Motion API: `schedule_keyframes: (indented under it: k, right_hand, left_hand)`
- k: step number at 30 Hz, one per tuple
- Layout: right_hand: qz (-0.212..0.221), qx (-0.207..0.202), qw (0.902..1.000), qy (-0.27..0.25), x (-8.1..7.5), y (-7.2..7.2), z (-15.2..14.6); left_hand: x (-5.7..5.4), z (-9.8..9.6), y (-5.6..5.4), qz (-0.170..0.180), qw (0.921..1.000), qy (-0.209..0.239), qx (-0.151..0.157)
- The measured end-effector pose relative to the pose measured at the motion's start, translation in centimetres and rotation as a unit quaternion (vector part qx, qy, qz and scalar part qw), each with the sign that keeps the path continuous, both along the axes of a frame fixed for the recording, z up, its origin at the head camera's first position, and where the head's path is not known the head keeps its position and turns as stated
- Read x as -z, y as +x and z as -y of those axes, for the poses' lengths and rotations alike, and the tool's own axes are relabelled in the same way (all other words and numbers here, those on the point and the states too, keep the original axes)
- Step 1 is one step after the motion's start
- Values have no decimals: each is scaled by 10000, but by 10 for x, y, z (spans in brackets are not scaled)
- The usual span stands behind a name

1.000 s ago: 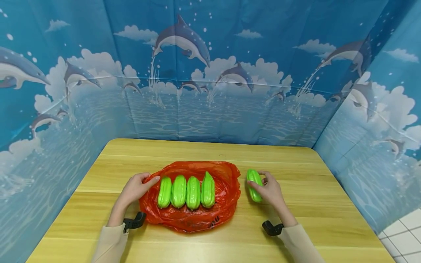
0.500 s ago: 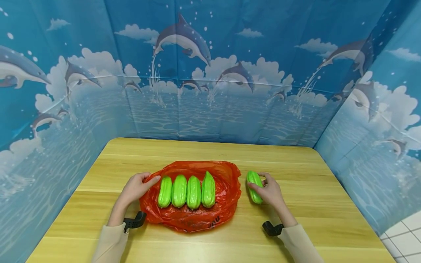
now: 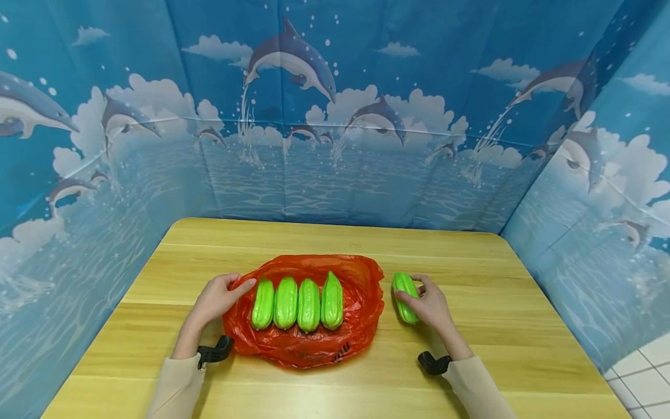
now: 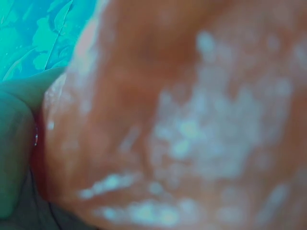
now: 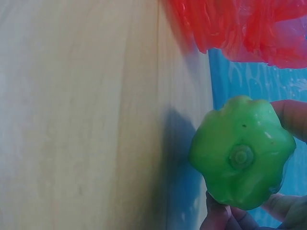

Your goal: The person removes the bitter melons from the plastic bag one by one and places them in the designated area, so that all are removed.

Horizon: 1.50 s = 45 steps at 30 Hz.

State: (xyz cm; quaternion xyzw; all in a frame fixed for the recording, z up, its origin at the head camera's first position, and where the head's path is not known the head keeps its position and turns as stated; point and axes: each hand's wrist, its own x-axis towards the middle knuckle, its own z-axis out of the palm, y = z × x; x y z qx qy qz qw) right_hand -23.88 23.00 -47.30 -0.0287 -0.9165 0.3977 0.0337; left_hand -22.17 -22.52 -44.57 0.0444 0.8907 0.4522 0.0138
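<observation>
A red plastic bag (image 3: 361,337) lies spread open on the table, its crumpled rim raised. Inside it several glossy, ribbed green gourds (image 3: 309,305) stand side by side in a row. My left hand (image 3: 217,299) grips the bag's left rim, thumb inside and fingers outside. In the left wrist view the blurred bag (image 4: 158,120) fills most of the frame. To the right of the bag, my right hand (image 3: 431,302) holds another ribbed green gourd (image 3: 403,297) between thumb and fingers. The right wrist view shows this gourd (image 5: 242,155) end-on, its shadow falling on the wood.
The wooden table (image 3: 471,273) extends on all sides of the bag. Behind and beside it hangs a blue curtain (image 3: 335,174) printed with dolphins. Black wrist mounts (image 3: 434,364) sit on both forearms. White floor tiles (image 3: 644,372) show at the lower right.
Over the last second the held gourd has shifted very slightly toward me in my right hand. The left hand, bag and row of gourds stay as they were.
</observation>
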Motion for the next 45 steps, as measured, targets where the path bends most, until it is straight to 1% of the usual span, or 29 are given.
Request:
schedule_keyframes:
  k: [5,17,24,33,39,45]
  right_hand:
    - [-24,-10,10000,-9,1,-1,0]
    - [-14,-49,10000,1,2,-2,0]
    - [-69,-79,9999,-10,3,-2,0]
    - [-19,-50,10000,-41,8,-3,0]
    - [39,11,10000,-28,11,-4,-1]
    - [78,-44,9999,-65,9,-1,-2]
  left_hand:
    - [-1,0,-1,-31,10000,-15,-4]
    - [-1,-1,0,20,10000,-20,-17]
    - [-1,-1,0,-22,10000,-26,-6]
    - [-1,-1,1,-87,9999,-56,-32]
    - [-1,-2,1,-70,10000,-27,-25]
    - [-1,-2,1,-19,10000,6,-18]
